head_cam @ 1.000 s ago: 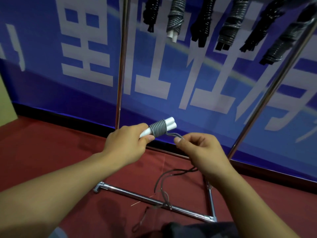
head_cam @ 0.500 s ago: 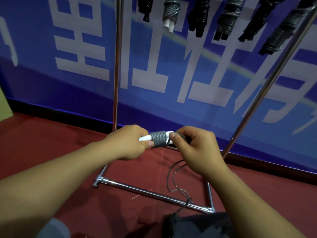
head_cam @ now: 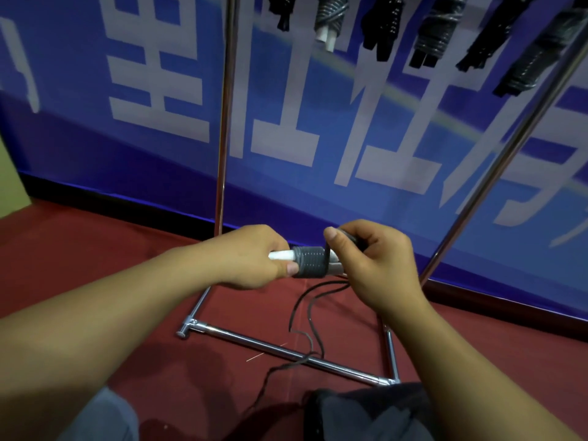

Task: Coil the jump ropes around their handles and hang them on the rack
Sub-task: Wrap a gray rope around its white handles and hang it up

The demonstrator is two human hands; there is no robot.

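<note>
At the centre of the head view, the left hand (head_cam: 251, 261) grips the white handles (head_cam: 280, 255) of a jump rope, its fingers (head_cam: 291, 268) curled round them just left of a tight grey coil (head_cam: 310, 261) of rope wound about the handles. Just right of the coil, the right hand (head_cam: 378, 265) pinches the rope between thumb and curled fingers, the strand rising from the coil's right edge up into that grip. Below the hands, the loose rope (head_cam: 310, 316) hangs down in the lower middle of the frame and trails across the red floor (head_cam: 95, 249), crossing the chrome base bar (head_cam: 286, 353) of the rack. Two chrome uprights (head_cam: 224, 122) of the rack climb toward the top of the frame. Along the upper right edge, several coiled jump ropes (head_cam: 436, 30) hang in a row, most dark, one with white handle ends. Behind everything stands a blue banner (head_cam: 159, 90) with large white characters.
</note>
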